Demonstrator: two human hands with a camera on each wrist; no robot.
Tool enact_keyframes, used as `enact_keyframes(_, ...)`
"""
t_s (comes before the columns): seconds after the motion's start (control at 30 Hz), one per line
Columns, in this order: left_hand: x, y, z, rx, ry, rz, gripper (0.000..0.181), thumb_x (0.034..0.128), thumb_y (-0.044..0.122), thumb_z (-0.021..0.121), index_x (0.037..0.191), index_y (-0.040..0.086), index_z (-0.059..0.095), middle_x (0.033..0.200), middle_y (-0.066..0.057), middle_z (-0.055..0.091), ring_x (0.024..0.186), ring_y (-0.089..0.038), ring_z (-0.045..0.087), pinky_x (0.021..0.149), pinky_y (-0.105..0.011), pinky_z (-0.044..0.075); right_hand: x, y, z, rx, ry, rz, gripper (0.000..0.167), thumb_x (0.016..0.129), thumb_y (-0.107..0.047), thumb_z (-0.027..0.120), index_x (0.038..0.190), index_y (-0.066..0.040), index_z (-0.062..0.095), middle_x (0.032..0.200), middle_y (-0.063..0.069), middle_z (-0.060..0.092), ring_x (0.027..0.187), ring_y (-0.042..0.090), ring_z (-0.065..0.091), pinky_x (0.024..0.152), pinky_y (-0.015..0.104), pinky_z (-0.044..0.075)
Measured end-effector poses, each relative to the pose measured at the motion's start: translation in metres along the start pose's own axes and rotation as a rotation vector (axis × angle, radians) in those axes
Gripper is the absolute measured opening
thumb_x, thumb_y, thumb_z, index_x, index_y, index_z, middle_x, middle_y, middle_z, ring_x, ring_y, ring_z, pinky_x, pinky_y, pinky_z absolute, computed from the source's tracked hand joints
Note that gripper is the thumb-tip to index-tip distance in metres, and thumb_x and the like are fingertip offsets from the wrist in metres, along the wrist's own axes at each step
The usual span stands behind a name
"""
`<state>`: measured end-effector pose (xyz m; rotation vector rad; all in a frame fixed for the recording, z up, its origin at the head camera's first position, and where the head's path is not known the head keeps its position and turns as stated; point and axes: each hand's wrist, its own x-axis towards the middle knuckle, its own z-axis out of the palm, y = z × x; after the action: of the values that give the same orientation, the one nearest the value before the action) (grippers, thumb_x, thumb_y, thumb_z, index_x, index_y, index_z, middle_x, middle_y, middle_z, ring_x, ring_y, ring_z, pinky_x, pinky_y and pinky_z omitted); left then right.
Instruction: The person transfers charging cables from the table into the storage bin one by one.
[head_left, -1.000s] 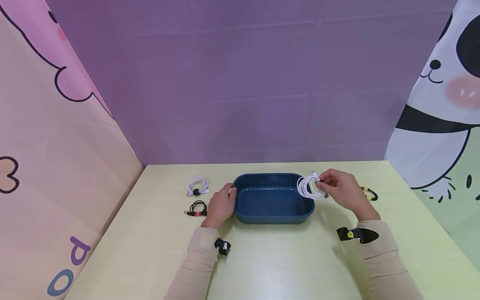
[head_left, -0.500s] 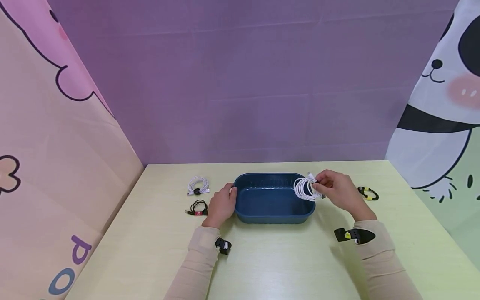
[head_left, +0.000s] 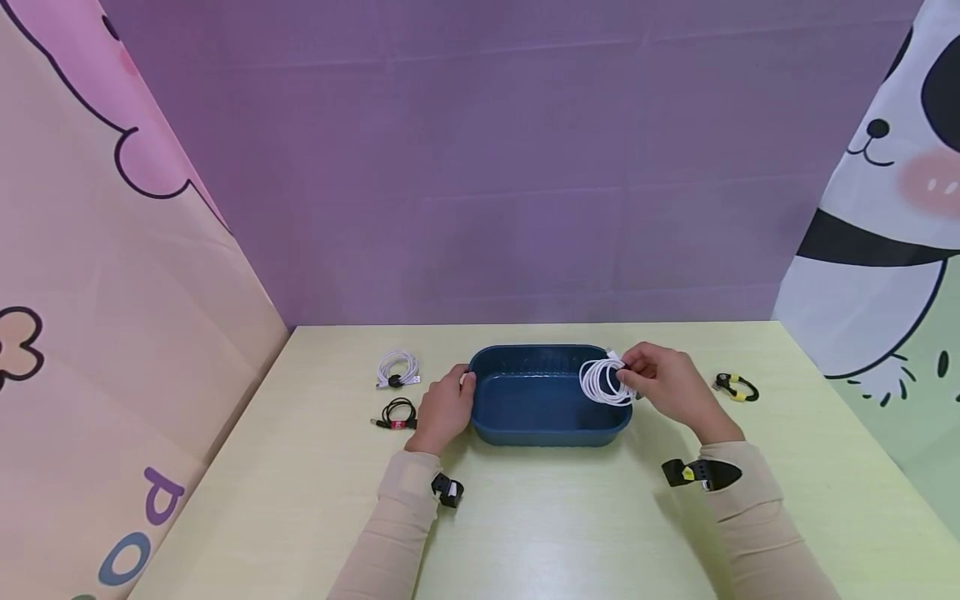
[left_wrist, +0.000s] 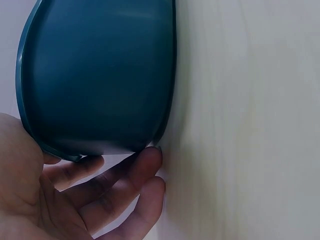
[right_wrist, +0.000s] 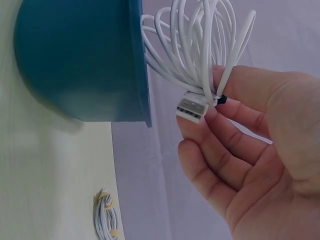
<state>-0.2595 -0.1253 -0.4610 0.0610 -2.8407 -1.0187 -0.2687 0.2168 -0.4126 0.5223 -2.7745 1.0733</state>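
A dark blue oblong basin [head_left: 525,408] with rounded corners stands on the table. My left hand [head_left: 442,408] holds its left end, thumb at the rim; in the left wrist view the fingers [left_wrist: 145,165] lie against the outer wall. Over the basin's right end hangs a coiled white USB cable [head_left: 602,383], pinched between the thumb and fingers of my right hand [head_left: 675,385]. The right wrist view shows the cable's USB plug [right_wrist: 192,107] and a small black tie [right_wrist: 221,100] by the fingertips. The coil's loops overlap the basin's rim.
Left of the basin lie a coiled white cable [head_left: 397,369] and a coiled black cable [head_left: 397,413] with a red band. To the right lies a black-and-yellow loop [head_left: 737,387]. A coiled grey cable [right_wrist: 105,217] with yellowish ties shows in the right wrist view. A purple cloth [head_left: 525,167] hangs behind the table.
My right hand has moved left and slightly down with the white USB cable, further over the basin's right end. The black-and-yellow loop has come into fuller view. My left hand keeps its place.
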Motion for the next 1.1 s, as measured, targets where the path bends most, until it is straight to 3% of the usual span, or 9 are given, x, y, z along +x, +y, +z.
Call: enact_keyframes(1.1,-0.001,0.001,-0.002,-0.008,-0.008,0.005,0.040,0.1098,0.032,0.045,0.141,0.010,0.059,0.126,-0.017,0.071,0.108,-0.042,0.069,0.083,-0.055,0.055,0.002,-0.009,0.020,-0.076,-0.064,-0.098,0.011,0.092,-0.012,0.076,0.100,-0.006,0.071,0.084,0.000,0.070,0.079,0.013,0.060,0.072,0.031,0.050)
